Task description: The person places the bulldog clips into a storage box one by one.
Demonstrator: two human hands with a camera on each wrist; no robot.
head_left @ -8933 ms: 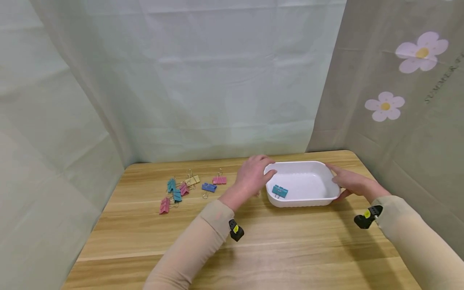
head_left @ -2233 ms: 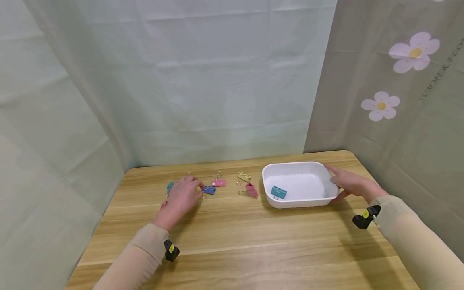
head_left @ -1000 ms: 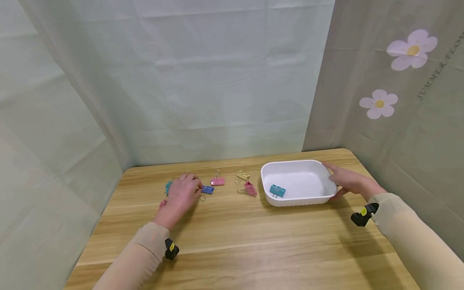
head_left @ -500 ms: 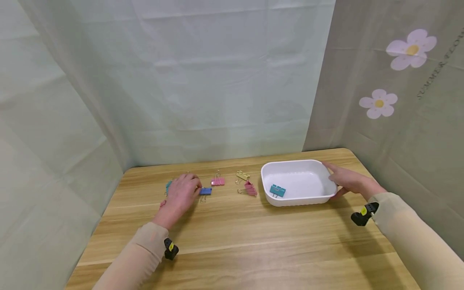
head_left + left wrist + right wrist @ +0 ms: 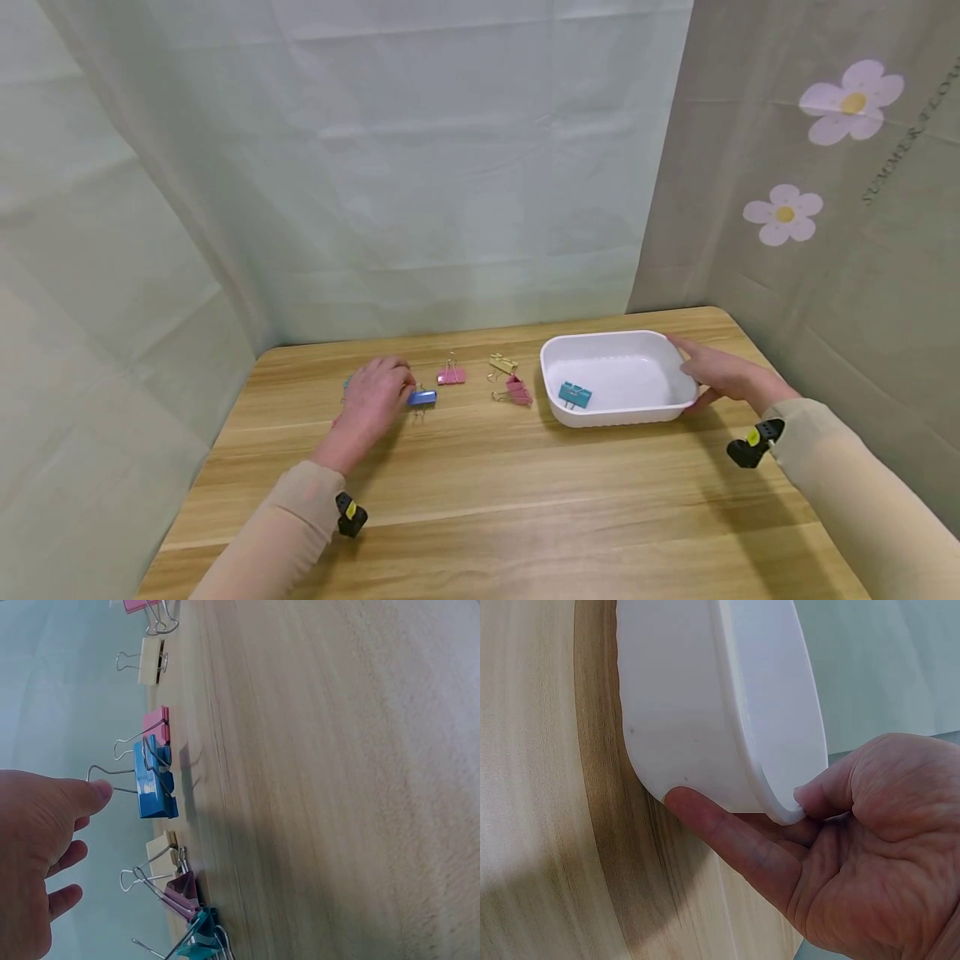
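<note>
Head view has the left hand pinching a wire handle of the blue clip, near 1 pink clip; whether it touches the table I can't tell from where I stand. Well apart, the right hand grips the right end of the white tray, 1 teal clip lying inside.

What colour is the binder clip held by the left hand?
The binder clip is blue, clearest in left wrist view.
</note>
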